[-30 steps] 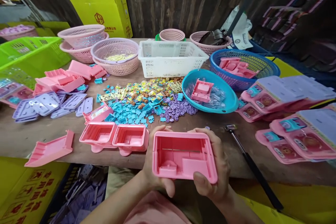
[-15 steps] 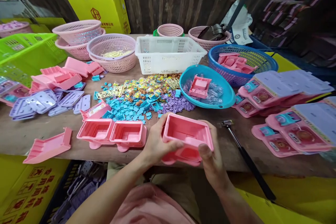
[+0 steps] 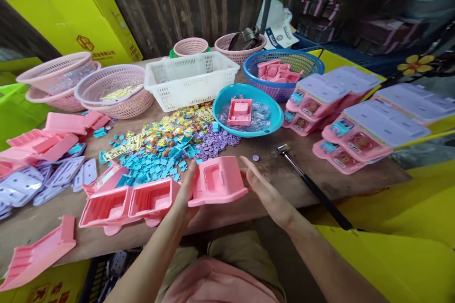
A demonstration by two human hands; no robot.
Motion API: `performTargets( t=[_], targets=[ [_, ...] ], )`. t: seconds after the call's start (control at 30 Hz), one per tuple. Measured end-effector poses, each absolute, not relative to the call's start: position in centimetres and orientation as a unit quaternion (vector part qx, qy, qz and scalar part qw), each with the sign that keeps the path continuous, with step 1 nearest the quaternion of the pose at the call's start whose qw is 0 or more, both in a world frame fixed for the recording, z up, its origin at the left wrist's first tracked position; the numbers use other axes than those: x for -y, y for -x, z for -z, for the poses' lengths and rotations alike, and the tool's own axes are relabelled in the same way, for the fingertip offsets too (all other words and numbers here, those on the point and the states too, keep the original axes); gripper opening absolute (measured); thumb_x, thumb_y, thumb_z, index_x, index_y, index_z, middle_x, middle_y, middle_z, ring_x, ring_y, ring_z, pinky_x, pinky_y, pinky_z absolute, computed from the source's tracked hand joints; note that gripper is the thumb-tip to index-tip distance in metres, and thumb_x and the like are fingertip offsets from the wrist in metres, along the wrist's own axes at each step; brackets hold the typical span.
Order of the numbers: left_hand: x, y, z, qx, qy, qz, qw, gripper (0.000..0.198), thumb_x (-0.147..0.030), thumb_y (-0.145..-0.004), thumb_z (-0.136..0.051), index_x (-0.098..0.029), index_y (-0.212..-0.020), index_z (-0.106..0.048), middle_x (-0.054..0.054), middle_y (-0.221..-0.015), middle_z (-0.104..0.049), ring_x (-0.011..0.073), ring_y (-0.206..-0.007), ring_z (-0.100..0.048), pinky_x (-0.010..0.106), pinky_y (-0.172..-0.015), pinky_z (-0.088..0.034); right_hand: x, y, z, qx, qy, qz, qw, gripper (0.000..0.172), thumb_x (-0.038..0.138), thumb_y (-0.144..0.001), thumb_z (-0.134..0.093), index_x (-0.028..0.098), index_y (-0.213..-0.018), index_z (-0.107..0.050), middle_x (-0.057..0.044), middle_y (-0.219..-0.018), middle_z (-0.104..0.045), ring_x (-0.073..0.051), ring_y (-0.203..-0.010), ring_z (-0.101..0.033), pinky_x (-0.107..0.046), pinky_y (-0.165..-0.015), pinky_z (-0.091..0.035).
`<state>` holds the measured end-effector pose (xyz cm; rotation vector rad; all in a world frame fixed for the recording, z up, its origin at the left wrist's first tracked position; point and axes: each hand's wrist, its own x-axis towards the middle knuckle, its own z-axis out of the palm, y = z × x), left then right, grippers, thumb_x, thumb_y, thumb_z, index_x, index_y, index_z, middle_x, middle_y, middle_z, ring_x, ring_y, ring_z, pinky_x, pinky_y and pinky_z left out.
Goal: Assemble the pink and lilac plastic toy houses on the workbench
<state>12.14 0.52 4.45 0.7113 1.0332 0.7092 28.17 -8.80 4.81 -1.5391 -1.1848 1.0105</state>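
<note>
A pink plastic toy housing (image 3: 217, 180) is held above the front of the table, turned so that a side with a rounded rectangular panel shows. My left hand (image 3: 187, 188) grips it from the left, its fingers partly hidden behind it. Close to the housing's right side is my right hand (image 3: 265, 193), fingers stretched out and holding nothing. Two more pink housings (image 3: 153, 199) stand to the left with their hollow sides up. Behind them lie small turquoise parts (image 3: 151, 163) and purple spiral pieces (image 3: 216, 144).
A black-handled hammer (image 3: 313, 189) lies to the right, beside stacked pink and lilac toy assemblies (image 3: 369, 128). A turquoise bowl (image 3: 273, 120), a white basket (image 3: 192, 80) and a blue basket (image 3: 309, 64) stand behind. Lilac plates (image 3: 64, 173) and a loose pink panel (image 3: 42, 251) lie left.
The housing has been turned, so its hollow opening no longer faces me. My right hand has let go and opened beside it. The view has swung to the right.
</note>
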Motion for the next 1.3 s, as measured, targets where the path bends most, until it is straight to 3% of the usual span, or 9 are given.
performTargets(
  t=[0.17, 0.27, 0.33, 0.5, 0.67, 0.87, 1.03, 1.2, 1.3],
  targets=[
    [-1.0, -12.1, -4.3, -0.482, -0.304, -0.228, 0.789, 0.046, -0.057, -0.075, -0.059, -0.015, -0.094, -0.06, 0.007, -0.082, -0.07, 0.0213, -0.081, -0.068, 0.029, -0.069, -0.056, 9.7, -32.7, -2.3, 0.466, 0.852, -0.016, 0.237, 0.042, 0.025, -0.086, -0.046, 0.008, -0.124, -0.044, -0.023, -0.116, -0.053, -0.034, -0.105, -0.049, -0.047, -0.08, -0.043],
    [-1.2, -12.3, -4.0, -0.494, -0.352, -0.159, 0.778, 0.046, -0.055, -0.074, -0.062, -0.012, -0.091, -0.064, 0.01, -0.081, -0.07, 0.0236, -0.084, -0.067, 0.031, -0.073, -0.054, 10.8, -35.6, -1.1, 0.43, 0.9, 0.057, 0.048, 0.026, 0.015, -0.086, -0.041, 0.004, -0.106, -0.055, -0.024, -0.101, -0.057, -0.035, -0.096, -0.053, -0.044, -0.072, -0.043],
    [-1.5, -12.3, -4.3, -0.505, -0.444, -0.14, 0.727, 0.048, -0.056, -0.073, -0.061, -0.012, -0.091, -0.065, 0.011, -0.088, -0.07, 0.0265, -0.095, -0.064, 0.035, -0.082, -0.051, 11.5, -36.9, -0.6, 0.435, 0.898, 0.057, 0.016, 0.023, 0.012, -0.087, -0.037, 0.006, -0.095, -0.057, -0.022, -0.094, -0.059, -0.031, -0.09, -0.056, -0.039, -0.069, -0.043],
    [-1.1, -12.0, -5.9, -0.506, -0.736, -0.162, 0.419, 0.053, -0.052, -0.08, -0.051, -0.015, -0.117, -0.058, 0.014, -0.129, -0.053, 0.0301, -0.125, -0.043, 0.045, -0.103, -0.033, 13.2, -36.2, -1.3, 0.503, 0.839, 0.019, 0.207, 0.019, 0.017, -0.089, -0.036, 0.017, -0.085, -0.055, -0.01, -0.08, -0.063, -0.022, -0.071, -0.06, -0.03, -0.059, -0.043],
    [0.4, -12.8, -6.0, -0.477, -0.849, 0.009, 0.229, 0.059, -0.03, -0.082, -0.049, -0.016, -0.138, -0.036, 0.021, -0.137, -0.04, 0.0334, -0.12, -0.048, 0.046, -0.093, -0.042, 14.1, -32.4, -4.3, 0.618, 0.706, -0.146, 0.314, 0.022, 0.023, -0.092, -0.037, 0.019, -0.09, -0.059, -0.004, -0.079, -0.068, -0.018, -0.071, -0.064, -0.028, -0.061, -0.049],
    [0.4, -13.6, -6.2, -0.48, -0.853, 0.086, 0.189, 0.061, -0.028, -0.086, -0.042, -0.015, -0.143, -0.026, 0.024, -0.138, -0.036, 0.0336, -0.111, -0.055, 0.044, -0.087, -0.045, 14.2, -30.7, -5.5, 0.66, 0.642, -0.078, 0.382, 0.043, 0.013, -0.091, -0.036, 0.016, -0.132, -0.045, -0.009, -0.128, -0.057, -0.019, -0.117, -0.054, -0.034, -0.097, -0.046],
    [0.6, -13.6, -6.3, -0.477, -0.857, 0.082, 0.178, 0.058, -0.029, -0.087, -0.04, -0.015, -0.143, -0.026, 0.024, -0.136, -0.037, 0.0336, -0.108, -0.057, 0.043, -0.085, -0.046, 14.3, -31.4, -4.6, 0.665, 0.677, -0.113, 0.294, 0.044, 0.011, -0.091, -0.034, 0.018, -0.133, -0.046, -0.008, -0.121, -0.062, -0.02, -0.11, -0.06, -0.037, -0.091, -0.052],
    [0.7, -13.7, -6.2, -0.476, -0.86, 0.088, 0.164, 0.058, -0.031, -0.089, -0.038, -0.017, -0.143, -0.024, 0.024, -0.136, -0.037, 0.0319, -0.103, -0.06, 0.041, -0.082, -0.047, 14.9, -31.0, -5.4, 0.665, 0.651, -0.078, 0.357, 0.046, 0.012, -0.091, -0.036, 0.021, -0.136, -0.041, -0.007, -0.125, -0.059, -0.019, -0.113, -0.057, -0.034, -0.095, -0.05],
    [0.7, -13.8, -6.3, -0.481, -0.857, 0.103, 0.153, 0.057, -0.032, -0.09, -0.037, -0.017, -0.143, -0.024, 0.024, -0.137, -0.036, 0.0315, -0.103, -0.06, 0.041, -0.083, -0.047, 15.1, -30.8, -5.6, 0.682, 0.653, -0.121, 0.306, 0.049, 0.01, -0.09, -0.035, 0.023, -0.136, -0.041, -0.006, -0.12, -0.063, -0.02, -0.107, -0.061, -0.035, -0.092, -0.051]
  ],
)
